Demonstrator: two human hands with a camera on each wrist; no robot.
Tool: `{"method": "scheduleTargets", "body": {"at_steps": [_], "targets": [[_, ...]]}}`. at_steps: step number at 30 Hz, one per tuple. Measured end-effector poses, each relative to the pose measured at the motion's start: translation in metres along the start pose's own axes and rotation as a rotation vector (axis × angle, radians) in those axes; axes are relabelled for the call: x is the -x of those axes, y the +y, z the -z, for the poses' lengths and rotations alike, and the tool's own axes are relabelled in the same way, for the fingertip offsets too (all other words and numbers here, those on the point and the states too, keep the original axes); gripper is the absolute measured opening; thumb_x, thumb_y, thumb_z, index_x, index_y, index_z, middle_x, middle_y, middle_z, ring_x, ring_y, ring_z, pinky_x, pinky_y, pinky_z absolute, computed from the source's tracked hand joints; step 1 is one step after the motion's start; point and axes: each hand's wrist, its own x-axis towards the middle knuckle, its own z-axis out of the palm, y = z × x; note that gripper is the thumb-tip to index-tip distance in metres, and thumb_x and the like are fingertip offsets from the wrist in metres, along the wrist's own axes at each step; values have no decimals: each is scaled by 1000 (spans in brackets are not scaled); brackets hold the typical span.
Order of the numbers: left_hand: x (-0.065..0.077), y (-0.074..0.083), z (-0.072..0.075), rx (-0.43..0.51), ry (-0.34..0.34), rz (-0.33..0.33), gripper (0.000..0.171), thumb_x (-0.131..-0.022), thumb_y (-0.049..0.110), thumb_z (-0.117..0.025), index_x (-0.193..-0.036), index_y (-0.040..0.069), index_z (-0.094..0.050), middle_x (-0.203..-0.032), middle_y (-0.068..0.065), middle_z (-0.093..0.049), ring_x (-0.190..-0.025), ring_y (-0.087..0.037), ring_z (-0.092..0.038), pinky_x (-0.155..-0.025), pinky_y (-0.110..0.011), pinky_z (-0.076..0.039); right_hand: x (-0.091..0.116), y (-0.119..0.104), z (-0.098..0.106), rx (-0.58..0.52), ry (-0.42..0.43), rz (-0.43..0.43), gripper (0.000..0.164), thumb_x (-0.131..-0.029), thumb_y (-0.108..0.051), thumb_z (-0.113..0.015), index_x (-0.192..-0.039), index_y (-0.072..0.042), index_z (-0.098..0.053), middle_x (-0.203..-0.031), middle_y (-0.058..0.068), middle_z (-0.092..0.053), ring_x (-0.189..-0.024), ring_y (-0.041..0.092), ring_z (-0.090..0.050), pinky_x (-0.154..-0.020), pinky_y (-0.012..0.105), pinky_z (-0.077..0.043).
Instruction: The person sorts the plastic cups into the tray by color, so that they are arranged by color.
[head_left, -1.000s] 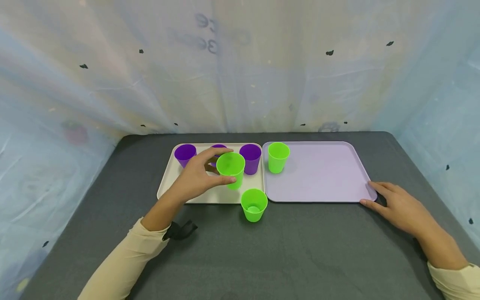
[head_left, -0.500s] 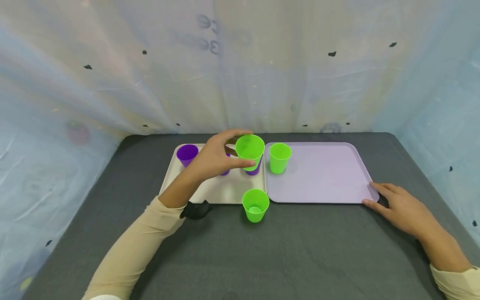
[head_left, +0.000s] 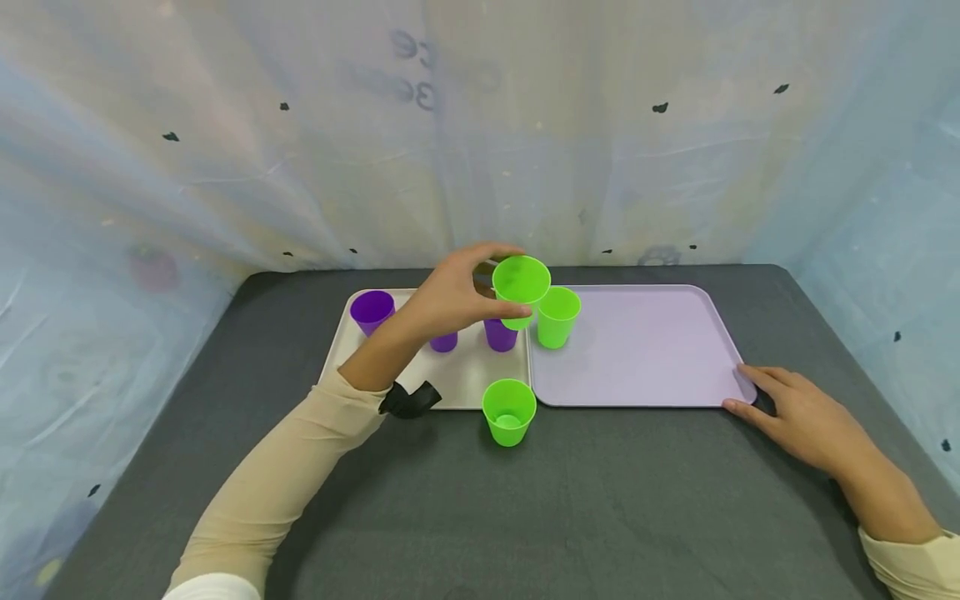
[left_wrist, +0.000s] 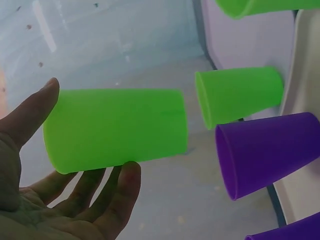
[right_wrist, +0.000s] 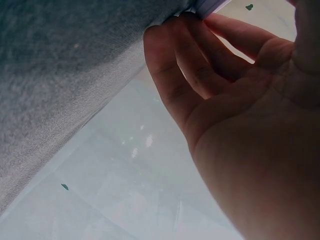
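Note:
My left hand (head_left: 457,293) holds a green cup (head_left: 521,287) upright between thumb and fingers, raised above where the two trays meet. In the left wrist view the thumb presses near the rim and the fingers lie along the cup's other side. Just beyond it, a second green cup (head_left: 557,321) stands on the left end of the lavender tray (head_left: 645,350). A third green cup (head_left: 509,415) stands on the table in front of the trays. My right hand (head_left: 806,417) grips the lavender tray's front right corner with thumb and fingertips.
On the cream tray (head_left: 476,379) at left stand purple cups: one at the left end (head_left: 372,310), one partly behind my left hand (head_left: 444,342), and one near the right end (head_left: 499,336). The trays lie side by side on the dark table (head_left: 600,500). Plastic sheeting (head_left: 525,150) hangs behind.
My left hand has carried the green cup from over the cream tray to the right and farther back, toward the lavender tray. My right hand stays at the tray corner.

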Motion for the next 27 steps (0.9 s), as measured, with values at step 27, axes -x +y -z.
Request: {"method": "scheduleTargets", "body": {"at_steps": [27], "targets": [[-59,4,-26,-131,-101,-65,69,-80,36,-84,-140,19,-55,-131,2,-60,-119,-18,-60,-93,-27,-54,3,3,-2,-4,21,-1,78,-96,-54,-59,-143,6,-47,-137,33,-49,-122,53,-47,-91,70,-41]]}}
